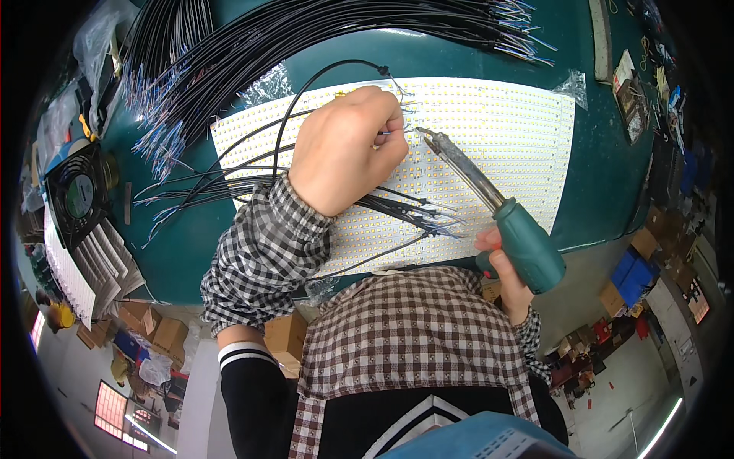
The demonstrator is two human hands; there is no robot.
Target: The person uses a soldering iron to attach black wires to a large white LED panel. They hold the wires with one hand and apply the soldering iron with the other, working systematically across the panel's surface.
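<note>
Soldering iron point(489, 203) in my right hand point(508, 279), fingers closed round its green handle, tip on white LED panel point(489, 130), mid-tabletop point(604, 183). My left hand point(344, 149) pinches a thin black wire point(306, 88) at the tip.

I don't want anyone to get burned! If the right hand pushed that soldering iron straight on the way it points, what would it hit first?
Probably the left hand: the soldering iron in the right hand points at its fingers, pinching a thin wire over the LED panel. Depth is unclear; the tip might meet the panel first.
</note>
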